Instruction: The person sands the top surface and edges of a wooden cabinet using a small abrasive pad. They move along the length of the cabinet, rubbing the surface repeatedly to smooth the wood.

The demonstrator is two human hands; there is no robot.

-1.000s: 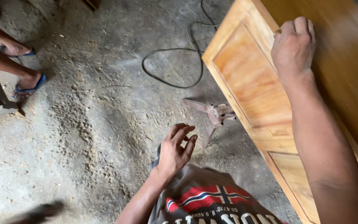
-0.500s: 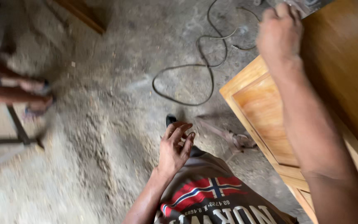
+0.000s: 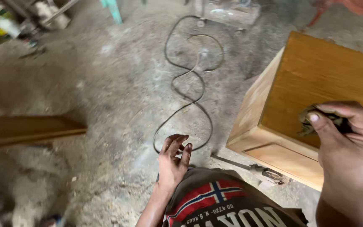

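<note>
Head view looks down on a dusty workshop floor (image 3: 106,96), where the right hand (image 3: 349,147) holds a small dark wad of rag (image 3: 316,120) against the top face of a wooden cabinet (image 3: 316,75). The rag sits between the thumb and the curled fingers (image 3: 341,110), which pinch it tight; only its crumpled, brownish edge pokes out on the hand's left side, touching the wood. The cabinet is a boxy piece of light timber with a smooth, orange-brown top and a paler framed side panel. The left hand (image 3: 173,162) hangs low near the person's brown printed shirt (image 3: 227,201), palm down, its fingers loosely spread and slightly bent, holding nothing and touching nothing that can be made out. A thin black cable (image 3: 190,80) snakes in loops over the gritty concrete just beyond that hand. A long flat plank (image 3: 30,128) lies on the floor well to the left
</note>
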